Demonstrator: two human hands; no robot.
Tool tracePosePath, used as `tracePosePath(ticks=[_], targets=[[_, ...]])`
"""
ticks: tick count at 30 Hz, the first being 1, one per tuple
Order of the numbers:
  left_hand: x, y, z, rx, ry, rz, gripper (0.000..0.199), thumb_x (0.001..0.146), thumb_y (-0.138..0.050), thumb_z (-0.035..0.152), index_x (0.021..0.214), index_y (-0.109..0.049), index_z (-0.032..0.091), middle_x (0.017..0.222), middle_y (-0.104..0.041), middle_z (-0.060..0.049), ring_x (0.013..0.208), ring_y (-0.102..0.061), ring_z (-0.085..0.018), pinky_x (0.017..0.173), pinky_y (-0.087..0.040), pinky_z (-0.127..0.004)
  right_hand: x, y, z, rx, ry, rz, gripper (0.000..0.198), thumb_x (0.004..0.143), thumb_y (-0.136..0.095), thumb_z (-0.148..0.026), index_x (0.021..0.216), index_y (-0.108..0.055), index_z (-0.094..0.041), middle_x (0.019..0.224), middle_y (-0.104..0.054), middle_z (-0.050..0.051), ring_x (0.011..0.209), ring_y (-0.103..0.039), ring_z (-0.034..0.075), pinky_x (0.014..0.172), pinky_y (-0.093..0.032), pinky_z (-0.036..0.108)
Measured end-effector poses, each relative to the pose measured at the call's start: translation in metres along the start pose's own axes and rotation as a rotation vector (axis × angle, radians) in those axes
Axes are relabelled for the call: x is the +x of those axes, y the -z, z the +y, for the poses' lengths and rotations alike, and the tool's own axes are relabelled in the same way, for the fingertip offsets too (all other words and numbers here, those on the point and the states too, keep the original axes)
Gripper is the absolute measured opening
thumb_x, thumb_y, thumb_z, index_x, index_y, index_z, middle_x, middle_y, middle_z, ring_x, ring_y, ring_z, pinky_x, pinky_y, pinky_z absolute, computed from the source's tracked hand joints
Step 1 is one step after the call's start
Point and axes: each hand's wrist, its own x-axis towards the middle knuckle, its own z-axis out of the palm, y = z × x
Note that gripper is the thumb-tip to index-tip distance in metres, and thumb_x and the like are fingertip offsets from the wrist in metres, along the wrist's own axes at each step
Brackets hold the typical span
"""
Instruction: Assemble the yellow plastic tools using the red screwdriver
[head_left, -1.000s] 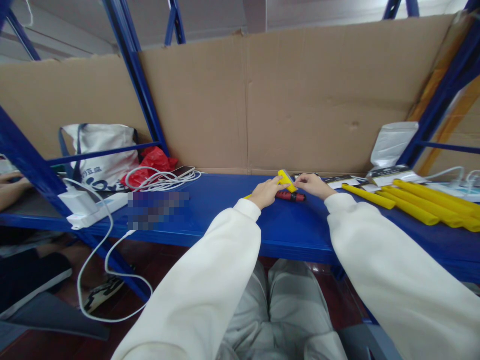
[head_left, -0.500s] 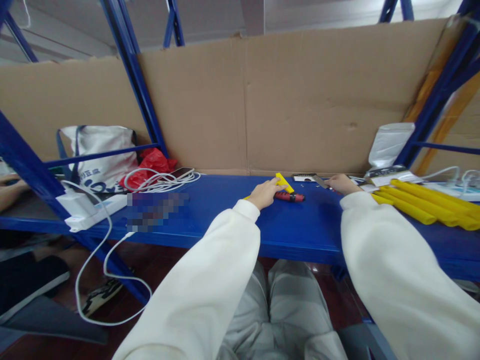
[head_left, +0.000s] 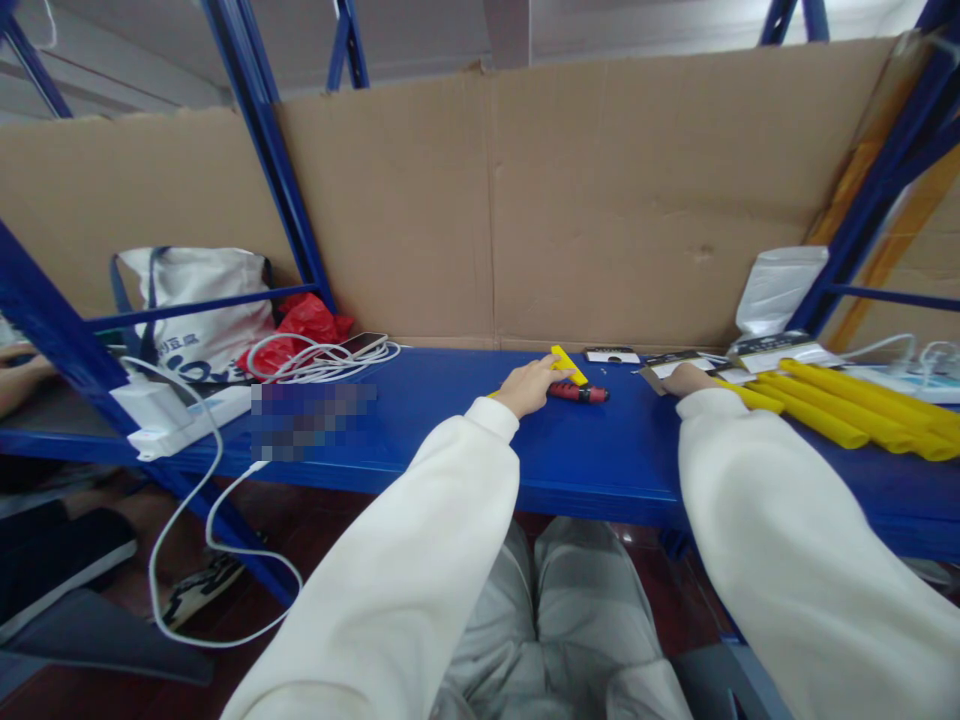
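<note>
My left hand (head_left: pixel 527 388) is closed round the handle of a yellow T-headed tool (head_left: pixel 569 366), whose crosspiece shows beyond the fingers. Just beside that hand lies a red and black handle (head_left: pixel 580 393), like a screwdriver's, on the blue shelf. My right hand (head_left: pixel 688 380) is closed at the edge of a small card packet (head_left: pixel 679 359) with a black and white print and a brownish flap toward the left. Its fingertips are partly hidden. Between the two hands, farther back, a flat black and white box (head_left: pixel 612 355) lies near small white bits.
Several yellow tubes (head_left: pixel 832 408) lie right of my right hand. Behind stands a cardboard wall (head_left: pixel 585 200). At left are a white power strip (head_left: pixel 187 425), coiled white cable (head_left: pixel 330 365), a red bag (head_left: pixel 315 318) and a cloth bag (head_left: pixel 210 300). Another person's hand (head_left: pixel 26 380) shows at far left.
My right hand has shifted slightly. A flat grey piece that stuck out from its fingers no longer shows; the packet and its brownish flap now show there. My left hand stays put.
</note>
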Motion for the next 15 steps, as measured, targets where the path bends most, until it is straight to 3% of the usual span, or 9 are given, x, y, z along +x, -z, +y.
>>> tracePosePath(ticks=[3, 11, 15], targets=[[0.000, 0.000, 0.000, 0.001, -0.002, -0.004, 0.074, 0.094, -0.045, -0.002, 0.157, -0.056, 0.034, 0.170, -0.045, -0.004, 0.143, -0.059, -0.026, 0.116, -0.051, -0.039, -0.009, 0.007, -0.009, -0.128, -0.084, -0.110, 0.040, 0.091, -0.065, -0.036, 0.113, -0.080, -0.006, 0.111, -0.078, 0.027, 0.110, -0.076, 0.036, 0.083, -0.059, 0.037], [-0.001, 0.001, 0.000, 0.021, 0.007, -0.008, 0.074, 0.095, -0.045, -0.001, 0.158, -0.055, 0.035, 0.170, -0.045, -0.004, 0.143, -0.059, -0.024, 0.117, -0.051, -0.038, -0.022, 0.013, -0.022, -0.135, -0.087, -0.122, 0.062, 0.104, -0.048, -0.050, 0.131, -0.072, 0.000, 0.125, -0.074, 0.030, 0.123, -0.071, 0.036, 0.098, -0.057, 0.042], [-0.001, 0.001, 0.000, 0.022, 0.000, -0.014, 0.074, 0.095, -0.046, -0.001, 0.158, -0.055, 0.036, 0.170, -0.046, -0.003, 0.142, -0.060, -0.024, 0.117, -0.051, -0.038, -0.023, 0.012, -0.023, -0.128, -0.097, -0.118, 0.063, 0.105, -0.049, -0.050, 0.133, -0.071, 0.002, 0.134, -0.070, 0.032, 0.129, -0.068, 0.036, 0.102, -0.055, 0.041]])
